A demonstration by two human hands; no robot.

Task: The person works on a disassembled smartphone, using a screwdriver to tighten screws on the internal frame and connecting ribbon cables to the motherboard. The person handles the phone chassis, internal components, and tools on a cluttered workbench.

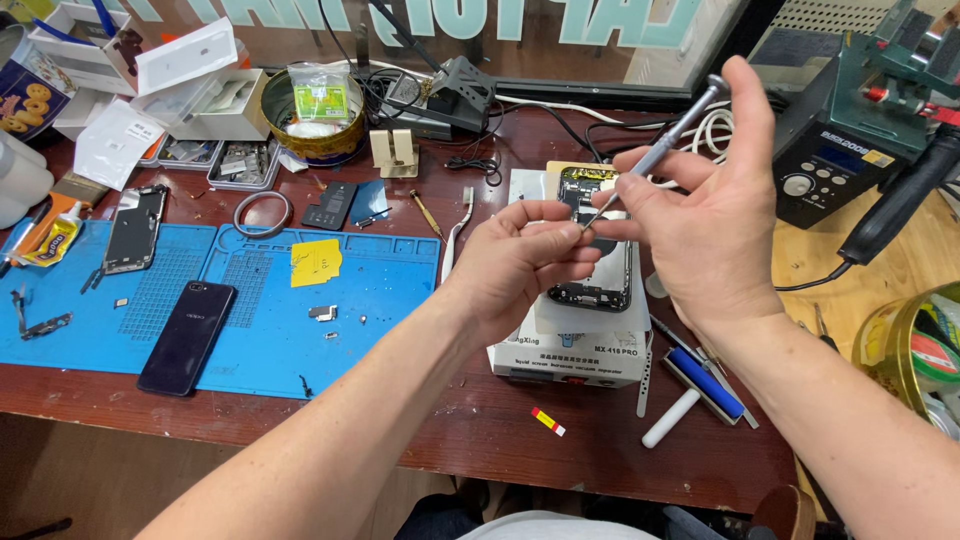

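Item: slim silver metal precision screwdriver (pixel 668 145), held in our right hand (pixel 700 220). Our fingers are closed round the shaft and the thumb rests near the rounded cap at top right, so the tool slants down-left and its fine tip comes to our left hand (pixel 525 262). The left hand's fingertips are pinched together at that tip; we cannot tell whether anything tiny sits between them. We judge both hands are raised this way to bring the tip close under our eyes.

Item: opened grey smartphone with bare internals (pixel 597 245), lying face-down just below the hands on a white boxy heating platform (pixel 570 355) that lifts it off the dark red-brown wooden bench (pixel 480 430).

Item: blue silicone repair mat (pixel 250 330), left of the platform, carrying a black glossy smartphone (pixel 186 336) and a yellow paper scrap (pixel 316 262), well apart from both hands.
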